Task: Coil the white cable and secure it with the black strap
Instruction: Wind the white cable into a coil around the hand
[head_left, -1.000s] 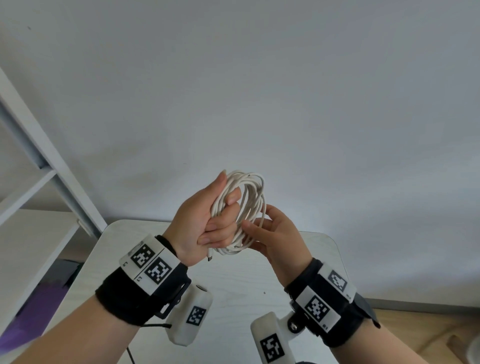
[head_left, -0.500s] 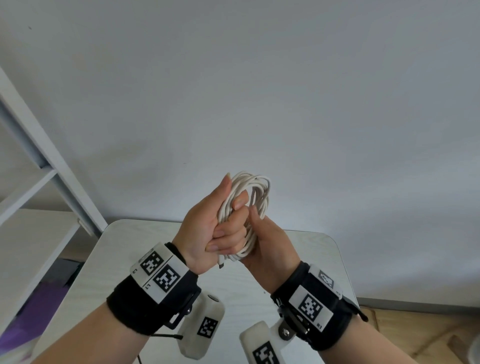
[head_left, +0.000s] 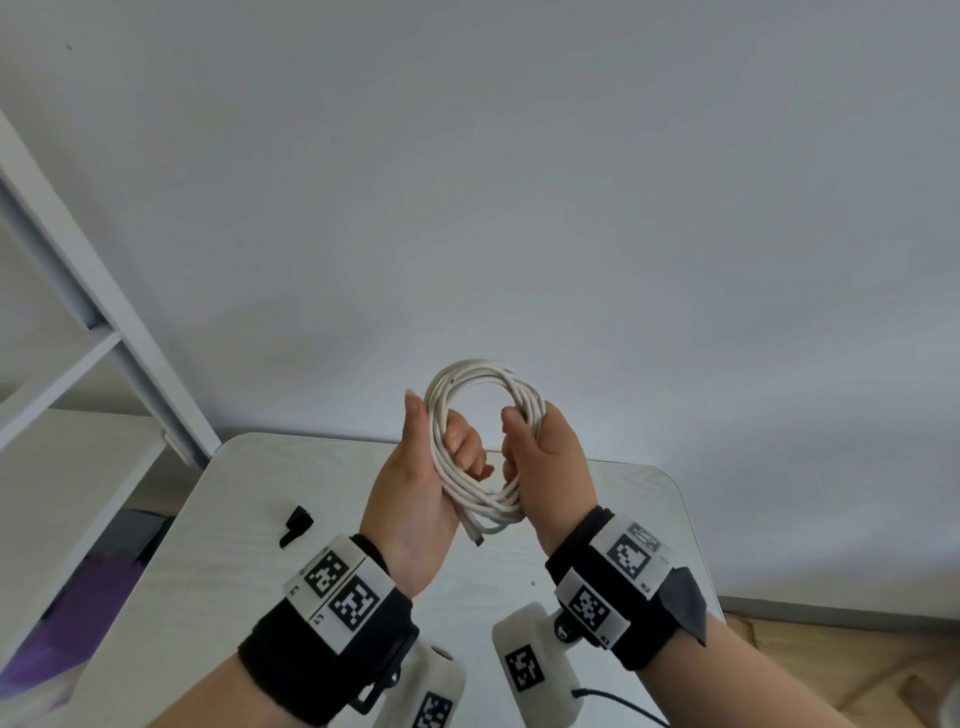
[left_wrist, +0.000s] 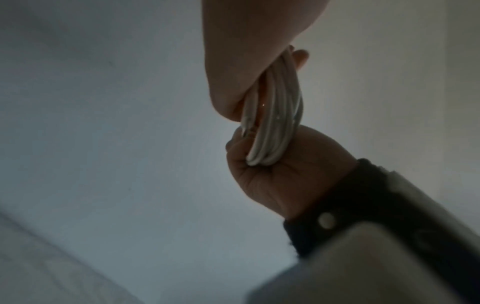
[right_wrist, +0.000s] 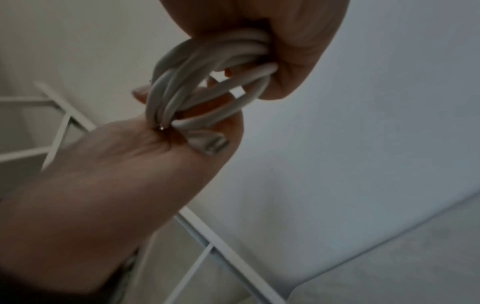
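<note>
The white cable (head_left: 470, 370) is wound into a round coil of several loops and held up over the table. My left hand (head_left: 437, 441) grips the coil's left side, thumb straight up and fingers curled through the loop. My right hand (head_left: 535, 441) grips the right side. One plug end (head_left: 475, 540) sticks out below the hands. The black strap (head_left: 297, 524) lies loose on the table, left of my left wrist. In the left wrist view the cable (left_wrist: 271, 123) runs into the right hand (left_wrist: 280, 174). The right wrist view shows the cable (right_wrist: 197, 67) and its plug (right_wrist: 210, 143) against the left hand (right_wrist: 130, 164).
A small white table (head_left: 249, 545) with rounded corners lies under the hands, against a plain pale wall. A white shelf frame (head_left: 104, 312) stands at the left, with something purple (head_left: 78, 597) on the floor beneath. Wooden floor (head_left: 857, 670) shows at the right.
The hands have drawn apart, so the coil, squeezed narrow between them before, now stands as an open ring facing me. The black strap has come into view on the table.
</note>
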